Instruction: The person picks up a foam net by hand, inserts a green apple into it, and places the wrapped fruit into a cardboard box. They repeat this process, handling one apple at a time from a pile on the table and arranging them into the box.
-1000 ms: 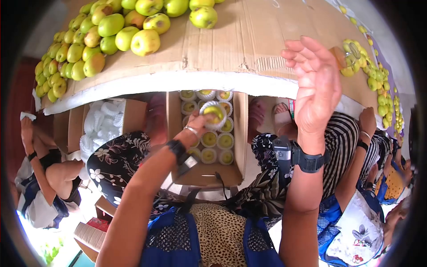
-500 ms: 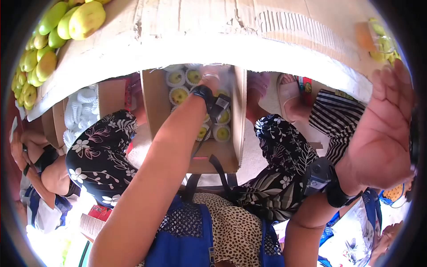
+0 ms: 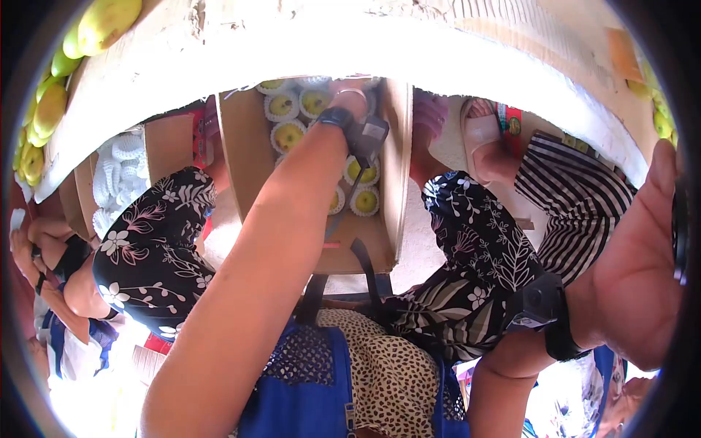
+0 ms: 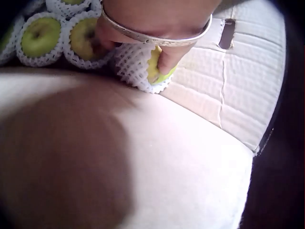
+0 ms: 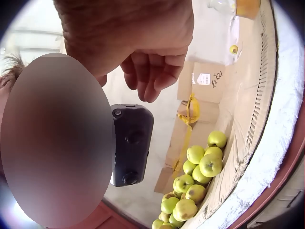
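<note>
My left hand (image 4: 162, 19), with a bangle on its wrist, grips a yellow-green apple (image 4: 153, 67) in a white foam net (image 4: 131, 67). Fingers and thumb close round it beside the wall of a cardboard box. In the head view this box (image 3: 399, 168) stands between the knees, and the left arm reaches to its far end, where most of the hand is hidden. Netted apples (image 3: 365, 201) fill rows inside. Raised at the right edge, my right hand (image 3: 635, 270) holds nothing; its fingers curl loosely in the right wrist view.
A cardboard-covered table (image 3: 292, 55) with a white edge overhangs the box's far end. Loose apples (image 3: 109, 25) lie on it at left, more at right. Another box of white foam nets (image 3: 120, 168) stands left. A neighbour's striped trouser leg (image 3: 569, 190) is at right.
The left hand has carried the netted apple from above the box to its far end. The right hand has swung outward to the right edge. The head view has shifted toward the body.
</note>
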### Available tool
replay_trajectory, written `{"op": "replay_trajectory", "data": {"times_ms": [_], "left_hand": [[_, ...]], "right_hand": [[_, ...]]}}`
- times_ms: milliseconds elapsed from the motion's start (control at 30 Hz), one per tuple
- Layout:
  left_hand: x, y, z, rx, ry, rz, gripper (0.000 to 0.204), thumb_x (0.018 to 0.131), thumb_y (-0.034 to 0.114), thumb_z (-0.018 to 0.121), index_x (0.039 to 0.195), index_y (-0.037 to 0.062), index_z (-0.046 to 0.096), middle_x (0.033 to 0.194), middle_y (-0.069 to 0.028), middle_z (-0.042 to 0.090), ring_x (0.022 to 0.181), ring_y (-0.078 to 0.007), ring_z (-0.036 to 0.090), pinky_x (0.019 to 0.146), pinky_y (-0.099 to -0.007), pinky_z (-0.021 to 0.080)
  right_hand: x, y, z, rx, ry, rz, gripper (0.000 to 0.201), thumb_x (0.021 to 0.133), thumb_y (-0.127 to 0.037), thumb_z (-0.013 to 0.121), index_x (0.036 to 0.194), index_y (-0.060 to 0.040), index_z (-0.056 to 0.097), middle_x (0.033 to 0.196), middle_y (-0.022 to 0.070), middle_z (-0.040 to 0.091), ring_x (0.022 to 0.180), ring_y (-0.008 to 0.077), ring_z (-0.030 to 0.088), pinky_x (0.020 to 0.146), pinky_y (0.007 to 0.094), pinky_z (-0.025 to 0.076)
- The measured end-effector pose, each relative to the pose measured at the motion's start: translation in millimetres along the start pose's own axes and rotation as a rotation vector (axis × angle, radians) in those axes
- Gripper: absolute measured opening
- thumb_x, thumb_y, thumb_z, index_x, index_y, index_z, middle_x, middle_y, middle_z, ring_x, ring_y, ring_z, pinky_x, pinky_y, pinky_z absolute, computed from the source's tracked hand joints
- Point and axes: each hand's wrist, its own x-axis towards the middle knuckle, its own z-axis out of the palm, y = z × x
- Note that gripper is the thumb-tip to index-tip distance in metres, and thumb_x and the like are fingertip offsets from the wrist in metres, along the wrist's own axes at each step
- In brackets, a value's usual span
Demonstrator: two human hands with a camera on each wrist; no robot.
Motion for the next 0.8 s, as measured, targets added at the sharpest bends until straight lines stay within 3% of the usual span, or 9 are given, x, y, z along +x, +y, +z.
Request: {"op": "replay_trajectory", "data": {"times_ms": [200, 267, 367, 433, 600, 733, 800], "left_hand": [[-3, 6, 0, -0.092, -0.042, -0.027, 0.048, 0.075, 0.018, 0.066, 0.118, 0.0096, 0.044, 0.123, -0.0112, 0.045, 0.114, -0.0283, 0.045, 0.087, -0.0482, 0.042], [-14, 11, 5, -0.528, 0.030, -0.193, 0.047, 0.076, 0.015, 0.065, 0.118, 0.0100, 0.043, 0.122, -0.0113, 0.045, 0.114, -0.0301, 0.044, 0.087, -0.0512, 0.041], [-3, 1, 3, -0.667, -0.007, -0.157, 0.047, 0.078, 0.008, 0.060, 0.120, 0.0103, 0.040, 0.118, -0.0135, 0.046, 0.113, -0.0343, 0.043, 0.087, -0.0547, 0.039], [-1, -3, 1, -0.610, -0.037, -0.067, 0.040, 0.082, 0.012, 0.054, 0.120, 0.0105, 0.040, 0.118, -0.0138, 0.045, 0.114, -0.0343, 0.042, 0.089, -0.0547, 0.038], [-18, 9, 15, -0.465, 0.116, -0.018, 0.033, 0.089, 0.025, 0.042, 0.120, 0.0116, 0.041, 0.120, -0.0112, 0.046, 0.117, -0.0312, 0.040, 0.095, -0.0505, 0.035], [11, -9, 9, -0.232, 0.074, 0.063, 0.036, 0.085, 0.009, 0.050, 0.120, 0.0111, 0.040, 0.120, -0.0103, 0.047, 0.113, -0.0303, 0.044, 0.091, -0.0486, 0.040], [12, -10, 10, -0.299, 0.091, 0.067, 0.045, 0.082, 0.000, 0.053, 0.122, 0.0101, 0.038, 0.121, -0.0110, 0.046, 0.111, -0.0304, 0.046, 0.089, -0.0483, 0.042]], "right_hand": [[-6, -3, 0, -0.028, 0.013, 0.011, 0.065, 0.094, -0.041, 0.023, 0.121, 0.0156, 0.038, 0.116, 0.0325, 0.050, 0.112, 0.0363, 0.050, 0.098, 0.0415, 0.038], [-3, -2, 1, -0.030, 0.016, 0.009, 0.065, 0.094, -0.041, 0.023, 0.121, 0.0156, 0.039, 0.116, 0.0324, 0.050, 0.111, 0.0363, 0.050, 0.098, 0.0414, 0.038], [-2, -2, 3, -0.038, 0.014, 0.011, 0.064, 0.094, -0.040, 0.023, 0.121, 0.0156, 0.039, 0.116, 0.0324, 0.050, 0.111, 0.0364, 0.050, 0.098, 0.0413, 0.038], [-1, -1, 4, -0.042, 0.015, 0.010, 0.064, 0.094, -0.040, 0.022, 0.120, 0.0157, 0.039, 0.115, 0.0324, 0.050, 0.111, 0.0364, 0.051, 0.098, 0.0412, 0.039], [-2, -1, 3, -0.056, 0.019, 0.013, 0.063, 0.094, -0.039, 0.022, 0.120, 0.0157, 0.040, 0.115, 0.0323, 0.050, 0.110, 0.0364, 0.051, 0.097, 0.0409, 0.039], [0, -2, 3, -0.064, 0.016, 0.006, 0.063, 0.095, -0.039, 0.021, 0.119, 0.0158, 0.040, 0.115, 0.0322, 0.051, 0.110, 0.0364, 0.051, 0.097, 0.0408, 0.040], [-1, -3, 4, -0.076, 0.020, 0.007, 0.063, 0.095, -0.039, 0.021, 0.119, 0.0158, 0.041, 0.115, 0.0322, 0.051, 0.110, 0.0364, 0.051, 0.097, 0.0407, 0.040]]}}
